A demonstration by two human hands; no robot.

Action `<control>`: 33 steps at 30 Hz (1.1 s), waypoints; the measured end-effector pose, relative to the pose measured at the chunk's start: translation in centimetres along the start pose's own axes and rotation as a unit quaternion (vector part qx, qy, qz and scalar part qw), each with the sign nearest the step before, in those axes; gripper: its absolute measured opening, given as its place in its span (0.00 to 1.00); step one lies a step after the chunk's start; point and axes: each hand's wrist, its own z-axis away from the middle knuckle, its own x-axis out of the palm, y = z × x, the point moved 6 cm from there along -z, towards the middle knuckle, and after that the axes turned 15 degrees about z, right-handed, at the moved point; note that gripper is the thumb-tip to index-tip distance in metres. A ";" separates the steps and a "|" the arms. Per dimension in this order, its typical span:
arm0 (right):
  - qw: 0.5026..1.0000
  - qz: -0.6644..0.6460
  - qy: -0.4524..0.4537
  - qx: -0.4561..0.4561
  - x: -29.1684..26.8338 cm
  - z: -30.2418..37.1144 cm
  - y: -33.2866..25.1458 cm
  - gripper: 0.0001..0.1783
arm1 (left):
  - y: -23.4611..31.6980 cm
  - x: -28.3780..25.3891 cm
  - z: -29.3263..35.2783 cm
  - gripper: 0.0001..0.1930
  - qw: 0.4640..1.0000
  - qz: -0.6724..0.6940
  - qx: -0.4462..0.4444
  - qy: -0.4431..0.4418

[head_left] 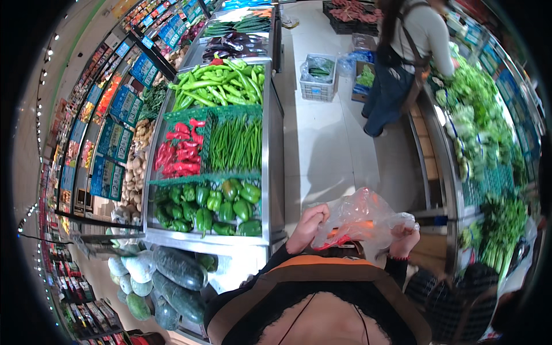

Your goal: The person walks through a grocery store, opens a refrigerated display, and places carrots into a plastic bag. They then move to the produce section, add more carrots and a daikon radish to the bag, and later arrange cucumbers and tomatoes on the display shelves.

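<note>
While L hand (311,225) & R hand (404,237) grip it, bag (364,208) stretches sideways.

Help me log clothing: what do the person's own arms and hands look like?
The bare left hand and bare right hand wear no gloves. Black fabric sleeves show on both forearms, and a thin red band shows at the right wrist.

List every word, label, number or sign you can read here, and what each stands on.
Blue signs at left: large figures, not copied here; the small print is too small to read.
Packages at lower left: too small to read.
Clear plastic bag: no readable print.
Anything else: too small or blurred to read.
</note>
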 end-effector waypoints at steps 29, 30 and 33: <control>0.989 -0.107 0.001 -0.105 73.5 -63.3 -20.4 0.14 | 39.6 -33.2 -92.0 0.06 0.989 -0.041 0.045 -0.136; 0.989 -0.104 0.012 -0.105 75.9 -66.1 -21.0 0.13 | 40.7 -34.0 -95.2 0.06 0.988 -0.047 0.062 -0.131; 0.985 -0.091 -0.092 -0.118 84.3 -73.6 -23.5 0.13 | 44.2 -36.9 -103.2 0.06 0.992 -0.029 0.080 -0.093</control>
